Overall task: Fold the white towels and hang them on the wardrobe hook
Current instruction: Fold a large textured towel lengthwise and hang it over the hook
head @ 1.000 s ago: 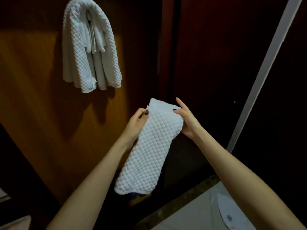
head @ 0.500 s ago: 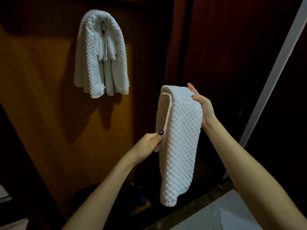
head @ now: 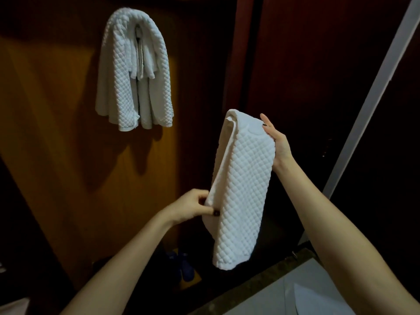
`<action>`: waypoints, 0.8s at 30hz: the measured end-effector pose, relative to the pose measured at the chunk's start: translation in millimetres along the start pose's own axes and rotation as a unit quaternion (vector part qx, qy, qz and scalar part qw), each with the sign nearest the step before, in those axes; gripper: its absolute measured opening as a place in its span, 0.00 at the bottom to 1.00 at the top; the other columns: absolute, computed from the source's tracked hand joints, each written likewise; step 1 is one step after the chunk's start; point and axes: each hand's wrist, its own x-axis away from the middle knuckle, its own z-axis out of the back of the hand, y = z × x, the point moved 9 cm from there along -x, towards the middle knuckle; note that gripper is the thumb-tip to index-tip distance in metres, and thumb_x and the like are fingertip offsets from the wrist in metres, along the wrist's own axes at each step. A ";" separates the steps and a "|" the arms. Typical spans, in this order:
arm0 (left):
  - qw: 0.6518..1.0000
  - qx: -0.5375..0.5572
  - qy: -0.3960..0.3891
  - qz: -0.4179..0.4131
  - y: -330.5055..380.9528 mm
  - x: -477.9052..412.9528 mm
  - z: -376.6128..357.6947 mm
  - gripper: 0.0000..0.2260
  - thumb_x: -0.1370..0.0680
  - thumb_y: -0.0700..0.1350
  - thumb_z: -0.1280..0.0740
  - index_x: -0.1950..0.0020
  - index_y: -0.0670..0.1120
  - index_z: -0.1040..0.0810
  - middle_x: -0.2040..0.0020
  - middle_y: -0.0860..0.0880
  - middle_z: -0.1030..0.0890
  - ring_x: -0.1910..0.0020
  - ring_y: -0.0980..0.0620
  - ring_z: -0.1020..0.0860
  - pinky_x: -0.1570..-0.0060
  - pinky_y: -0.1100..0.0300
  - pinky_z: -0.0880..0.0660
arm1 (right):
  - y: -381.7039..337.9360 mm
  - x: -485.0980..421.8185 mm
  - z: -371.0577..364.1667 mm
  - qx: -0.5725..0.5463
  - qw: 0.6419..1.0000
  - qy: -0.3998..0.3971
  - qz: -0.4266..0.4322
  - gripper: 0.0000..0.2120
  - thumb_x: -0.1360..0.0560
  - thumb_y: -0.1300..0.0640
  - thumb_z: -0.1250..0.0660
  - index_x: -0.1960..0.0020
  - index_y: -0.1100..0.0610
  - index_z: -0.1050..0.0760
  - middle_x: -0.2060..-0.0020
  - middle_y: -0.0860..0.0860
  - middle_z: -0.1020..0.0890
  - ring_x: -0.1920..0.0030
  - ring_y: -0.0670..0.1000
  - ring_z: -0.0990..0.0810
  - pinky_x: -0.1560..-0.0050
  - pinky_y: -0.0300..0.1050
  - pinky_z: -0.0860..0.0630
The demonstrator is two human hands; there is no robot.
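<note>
Hanging long and thin in the middle of the view, a folded towel (head: 241,189) is held up in the air by two bare hands. It is white with a bumpy, puffy square pattern. Its top end is bent over in a soft round fold, and its bottom end hangs free, low and near.

The right hand (head: 278,142) is up high at the top right edge of the folded towel. Its fingers are straight and point up, flat against the cloth. Its thumb cannot be seen, as it is hidden behind the cloth.

The left hand (head: 193,206) is lower down, on the left edge of the folded towel. It pinches that edge, with the thumb pressed on the front and the other fingers curled in behind. The thumb has a dark nail.

Far off to the upper left, more white hanging towels (head: 134,71) drape in a bunch on a brown wooden wall (head: 56,133). They are well apart from the folded towel. What they hang from is hidden under them.

Down low, between the two arms, a pair of blue shoes (head: 181,264) sits in the dark. A pale floor (head: 318,292) shows at the bottom right. A gray strip (head: 375,98) slants up the right side.
</note>
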 end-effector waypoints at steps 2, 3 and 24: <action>1.000 0.014 -0.001 0.013 -11.8 8.1 -5.9 0.11 0.28 0.38 0.27 0.46 0.43 0.18 0.48 0.49 0.16 0.46 0.55 0.19 0.46 0.62 0.24 | -6.3 -2.1 4.5 -0.007 1.000 0.008 0.008 0.17 0.20 0.61 0.43 0.33 0.51 0.29 0.37 0.57 0.25 0.58 0.50 0.16 0.63 0.44 0.20; 0.999 0.039 0.023 0.013 -13.7 12.2 -2.3 0.11 0.28 0.38 0.27 0.46 0.43 0.18 0.48 0.49 0.16 0.47 0.54 0.19 0.48 0.63 0.24 | -9.0 -2.8 7.3 -0.010 1.000 0.012 0.010 0.17 0.20 0.62 0.43 0.33 0.51 0.29 0.37 0.58 0.25 0.58 0.50 0.16 0.63 0.44 0.20; 0.981 -0.130 0.140 0.033 -2.7 16.6 47.8 0.07 0.28 0.40 0.28 0.59 0.43 0.26 0.59 0.53 0.21 0.57 0.50 0.21 0.58 0.58 0.25 | -23.8 -7.1 20.6 0.043 0.997 0.035 0.045 0.19 0.21 0.60 0.38 0.31 0.52 0.32 0.37 0.56 0.24 0.44 0.55 0.19 0.53 0.48 0.20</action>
